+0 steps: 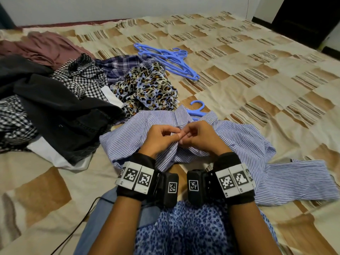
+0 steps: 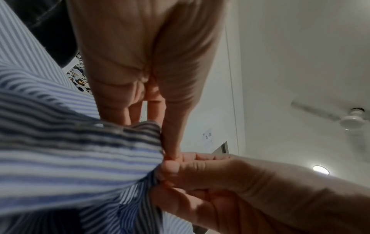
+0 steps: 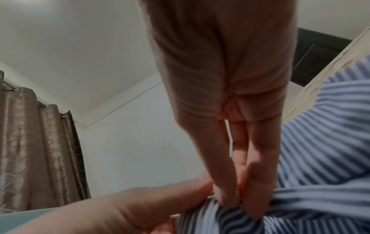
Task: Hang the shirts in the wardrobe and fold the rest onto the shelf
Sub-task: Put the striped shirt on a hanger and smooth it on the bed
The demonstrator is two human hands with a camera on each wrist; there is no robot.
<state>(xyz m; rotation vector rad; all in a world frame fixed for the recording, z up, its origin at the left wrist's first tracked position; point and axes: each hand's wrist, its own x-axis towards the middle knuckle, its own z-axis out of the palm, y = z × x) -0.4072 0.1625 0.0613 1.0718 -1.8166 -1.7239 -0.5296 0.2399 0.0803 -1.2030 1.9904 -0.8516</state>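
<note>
Shirt: my striped shirt (image 1: 239,137) lies on the bed (image 1: 257,85) right in front of me, collar away from me, one sleeve trailing off to my right.
Hanger: a blue hanger (image 1: 197,109) is inside the collar, only its hook and a shoulder showing beyond it.
Left hand: my left hand (image 1: 161,138) pinches the left edge of the placket, thumb and fingertips curled on the cloth.
Right hand: my right hand (image 1: 197,137) pinches the facing edge, its fingertips touching my left ones.
Key relation: the placket runs from the collar straight toward me, and both hands meet on it just below the collar, so neither is nearer; I judge I am closing a top button, though the button itself is hidden.
Cloth: thin woven cotton, fine blue and white stripes, limp and creased, bunched under my wrists.
Hanger material: smooth rigid plastic, curved hook.
Others: spare hangers (image 1: 169,60) lie well beyond; a heap of clothes (image 1: 73,92) sits to my left, leopard print nearest the collar.
Risk: pulling the edges could slide the shirt off the hanger's shoulder.
</note>
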